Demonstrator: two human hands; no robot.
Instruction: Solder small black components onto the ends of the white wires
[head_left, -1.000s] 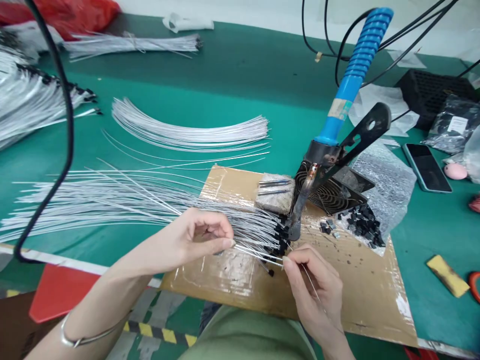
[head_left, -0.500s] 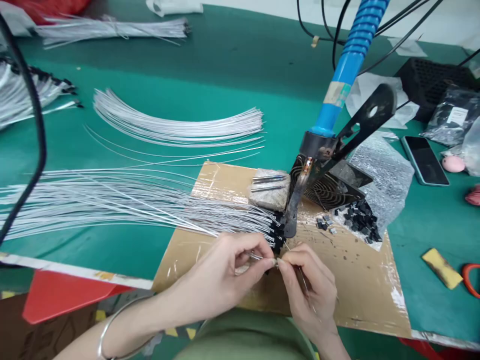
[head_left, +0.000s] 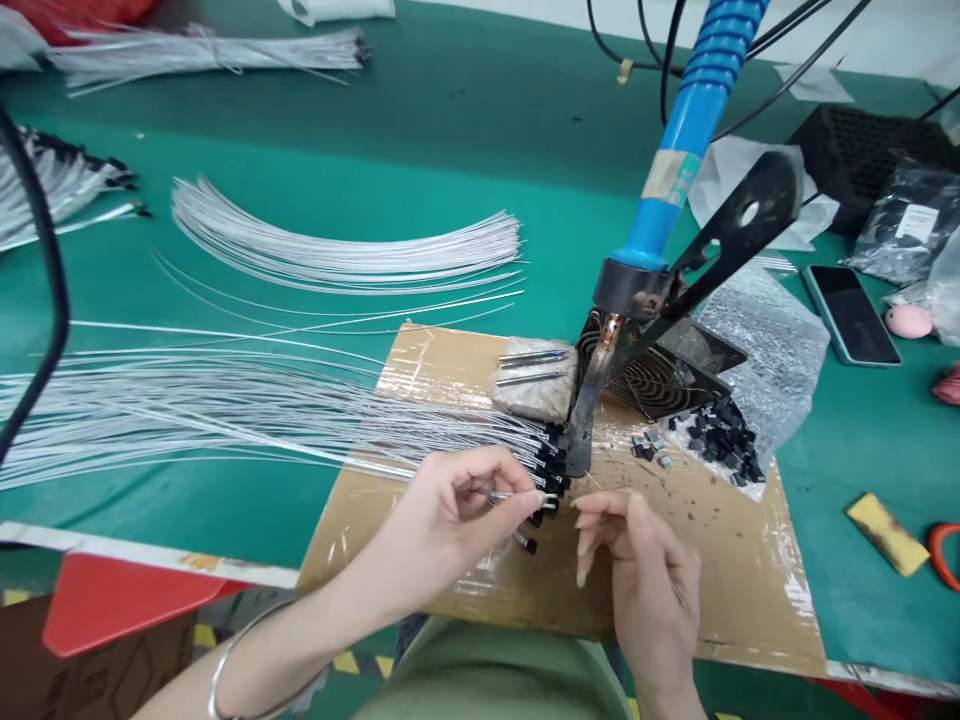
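Note:
My left hand pinches a thin white wire between thumb and forefinger, its end showing at the fingertips. To its right, and apart from it, my right hand has curled fingers with a thin metallic strand running through them; I cannot make out what kind. Close beyond both hands lie many white wires with black connectors on their right ends. One more black connector shows below the left fingertips. A soldering iron in a stand points down just above the connectors.
A cardboard sheet lies under the work. Loose black pieces sit on bubble wrap. A grey block carries thin rods. A fan, a phone, a yellow sponge and a wire bundle are around.
My right hand has drawn away from the left fingertips, to the right, and its fingers have loosened. The left hand keeps its pinch on the white wire and has shifted slightly left.

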